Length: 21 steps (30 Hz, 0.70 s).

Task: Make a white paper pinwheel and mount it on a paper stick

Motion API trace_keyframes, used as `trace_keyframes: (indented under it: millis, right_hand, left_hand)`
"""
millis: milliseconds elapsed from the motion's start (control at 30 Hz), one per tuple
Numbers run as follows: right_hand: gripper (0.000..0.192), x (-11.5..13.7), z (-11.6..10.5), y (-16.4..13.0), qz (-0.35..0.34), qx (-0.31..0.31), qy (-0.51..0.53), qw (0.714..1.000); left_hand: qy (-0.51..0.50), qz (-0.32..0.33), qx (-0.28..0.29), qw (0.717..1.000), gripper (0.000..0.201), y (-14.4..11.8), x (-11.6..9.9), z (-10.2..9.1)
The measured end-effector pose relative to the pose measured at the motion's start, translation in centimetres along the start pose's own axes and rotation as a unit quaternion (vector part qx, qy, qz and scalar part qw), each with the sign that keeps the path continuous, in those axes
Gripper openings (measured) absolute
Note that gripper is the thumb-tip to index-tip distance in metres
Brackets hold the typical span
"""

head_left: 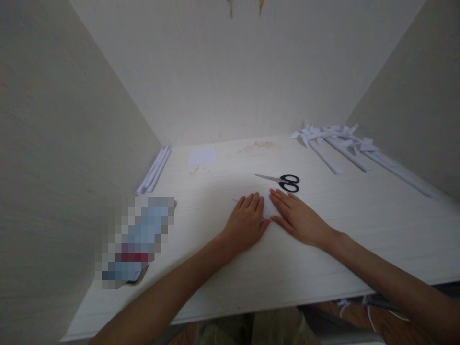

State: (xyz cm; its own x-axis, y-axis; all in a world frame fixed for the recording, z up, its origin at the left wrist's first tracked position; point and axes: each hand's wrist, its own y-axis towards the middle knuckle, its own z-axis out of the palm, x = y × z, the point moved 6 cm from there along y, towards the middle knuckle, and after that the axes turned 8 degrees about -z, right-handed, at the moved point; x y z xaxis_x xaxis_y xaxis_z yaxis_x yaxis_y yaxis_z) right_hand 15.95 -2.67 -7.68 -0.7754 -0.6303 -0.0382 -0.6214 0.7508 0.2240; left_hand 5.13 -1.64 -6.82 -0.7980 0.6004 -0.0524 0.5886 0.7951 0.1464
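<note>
A small piece of white paper (267, 207) lies on the table in front of me, mostly hidden under my hands. Flat on its left part rests my left hand (247, 218), fingers stretched forward and lying side by side. My right hand (296, 215) presses on the paper's right edge with fingers extended and the thumb pointing left. The two thumbs come close together at the near side of the sheet. Just beyond my right hand are scissors (282, 181) with black handles, blades pointing left.
Rolled white paper tubes (154, 170) lie at the left wall. Paper pinwheels (332, 132) on rolled sticks lie at the back right. A square white sheet (202, 155) is at the back. A blurred phone-like object (143, 239) lies left. Walls (244, 72) enclose the table (215, 287).
</note>
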Motion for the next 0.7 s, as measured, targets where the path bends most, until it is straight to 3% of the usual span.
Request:
trace_keyframes:
  millis: [233, 533, 700]
  right_hand:
    - [0.054, -0.1, 0.1, 0.0, -0.008, -0.003, -0.002, 1.000]
    - [0.054, -0.3, 0.2, -0.1, -0.002, -0.008, 0.009, 1.000]
    - [0.053, -0.6, 0.1, -0.3, 0.001, -0.025, 0.040, 0.999]
  left_hand:
    - [-0.011, 0.006, -0.012, 1.000, 0.055, -0.3, 0.8, -0.5]
    - [0.001, -0.018, 0.008, 1.000, 0.053, -2.5, 4.2, -0.7]
    - [0.010, -0.027, 0.012, 1.000, 0.051, -2.9, 4.3, -0.8]
